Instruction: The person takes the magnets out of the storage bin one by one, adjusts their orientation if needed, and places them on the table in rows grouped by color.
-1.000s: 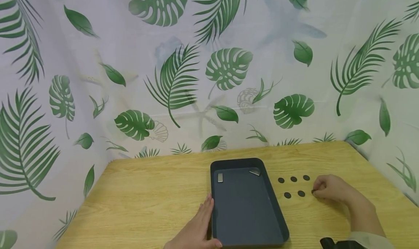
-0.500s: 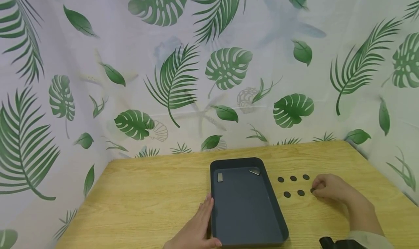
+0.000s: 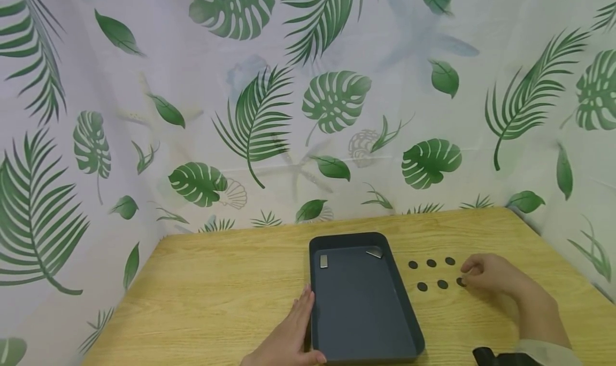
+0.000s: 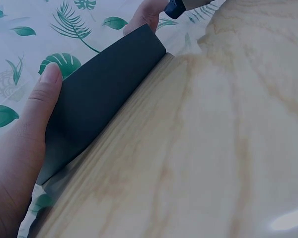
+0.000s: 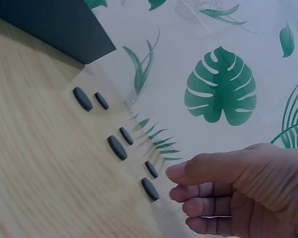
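Black discs (image 3: 442, 284), six, on the counter (image 3: 216, 291), just left of the right hand's (image 3: 491, 274) loosely bent, unladen fingers; we judge them light, stiff, best pinched edgewise. Slate-blue tray (image 3: 361, 312), against the left hand's (image 3: 289, 331) straight fingers: probably rigid.

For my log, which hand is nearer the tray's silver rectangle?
Left. The left hand touches the tray on the same side as the silver rectangle; the right hand is beyond the opposite side, by dark discs.

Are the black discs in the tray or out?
Out: six black discs lie on the table, right of the tray.
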The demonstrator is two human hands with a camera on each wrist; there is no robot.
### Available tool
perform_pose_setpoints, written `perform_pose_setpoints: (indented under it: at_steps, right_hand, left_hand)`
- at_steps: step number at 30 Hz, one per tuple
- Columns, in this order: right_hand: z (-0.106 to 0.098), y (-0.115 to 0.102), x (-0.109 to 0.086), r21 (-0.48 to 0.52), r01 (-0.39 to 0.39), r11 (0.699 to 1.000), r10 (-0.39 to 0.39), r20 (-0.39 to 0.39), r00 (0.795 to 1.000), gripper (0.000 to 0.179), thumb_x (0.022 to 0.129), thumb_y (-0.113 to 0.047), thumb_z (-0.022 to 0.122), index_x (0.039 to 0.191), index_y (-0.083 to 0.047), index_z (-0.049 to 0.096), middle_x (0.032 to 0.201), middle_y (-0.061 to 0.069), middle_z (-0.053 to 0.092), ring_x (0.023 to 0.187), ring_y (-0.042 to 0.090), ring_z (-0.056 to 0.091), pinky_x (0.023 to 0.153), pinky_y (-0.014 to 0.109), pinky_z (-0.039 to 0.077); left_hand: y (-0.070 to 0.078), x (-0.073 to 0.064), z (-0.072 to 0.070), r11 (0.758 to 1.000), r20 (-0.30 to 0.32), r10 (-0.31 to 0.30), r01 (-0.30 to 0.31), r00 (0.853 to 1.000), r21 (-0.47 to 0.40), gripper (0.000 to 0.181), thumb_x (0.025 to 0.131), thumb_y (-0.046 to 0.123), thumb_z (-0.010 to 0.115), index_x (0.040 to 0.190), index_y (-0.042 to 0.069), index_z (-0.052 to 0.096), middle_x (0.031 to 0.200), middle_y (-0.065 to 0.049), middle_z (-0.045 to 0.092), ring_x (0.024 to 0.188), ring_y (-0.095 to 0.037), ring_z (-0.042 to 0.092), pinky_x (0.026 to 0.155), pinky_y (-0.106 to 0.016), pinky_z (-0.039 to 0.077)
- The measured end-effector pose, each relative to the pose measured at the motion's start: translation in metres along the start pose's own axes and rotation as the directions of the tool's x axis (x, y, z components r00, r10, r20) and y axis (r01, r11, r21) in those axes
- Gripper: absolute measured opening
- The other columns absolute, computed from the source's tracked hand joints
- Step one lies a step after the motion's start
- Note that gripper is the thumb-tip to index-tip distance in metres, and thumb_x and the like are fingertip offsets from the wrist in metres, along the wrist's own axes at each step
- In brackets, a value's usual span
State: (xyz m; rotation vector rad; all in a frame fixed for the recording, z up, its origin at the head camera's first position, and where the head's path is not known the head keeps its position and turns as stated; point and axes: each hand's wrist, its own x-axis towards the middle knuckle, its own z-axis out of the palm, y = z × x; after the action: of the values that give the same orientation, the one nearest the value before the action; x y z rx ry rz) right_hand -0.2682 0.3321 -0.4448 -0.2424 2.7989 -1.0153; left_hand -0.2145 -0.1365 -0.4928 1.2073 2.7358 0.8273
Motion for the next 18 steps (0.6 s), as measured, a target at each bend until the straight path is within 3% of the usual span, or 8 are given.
perform_pose_setpoints:
  at_steps: [7,18]
  right_hand:
    - [-0.005,-0.012,-0.004,0.064,0.029,0.998,-0.03,0.012,0.999,0.027,0.09,-0.014,0.062,0.105,0.007,0.059,0.079,0.006,0.061,0.066,0.015,0.054,0.057,0.029,0.048]
    - [-0.01,-0.029,-0.007,0.049,0.057,0.997,-0.056,-0.019,0.998,0.033,0.091,-0.023,0.063,0.109,0.006,0.06,0.09,0.008,0.066,0.077,0.02,0.061,0.064,0.032,0.051]
  left_hand:
    - [0.001,0.001,-0.002,1.0,0.017,-0.022,0.022,1.0,-0.005,0.103,0.088,0.071,0.035,0.149,-0.005,0.001,0.157,-0.02,-0.008,0.145,-0.031,0.001,0.115,-0.048,0.02]
    - [0.002,-0.001,-0.001,1.0,0.016,-0.028,0.028,0.999,-0.007,0.101,0.089,0.069,0.038,0.15,-0.004,0.001,0.157,-0.02,-0.007,0.145,-0.031,0.002,0.115,-0.048,0.02]
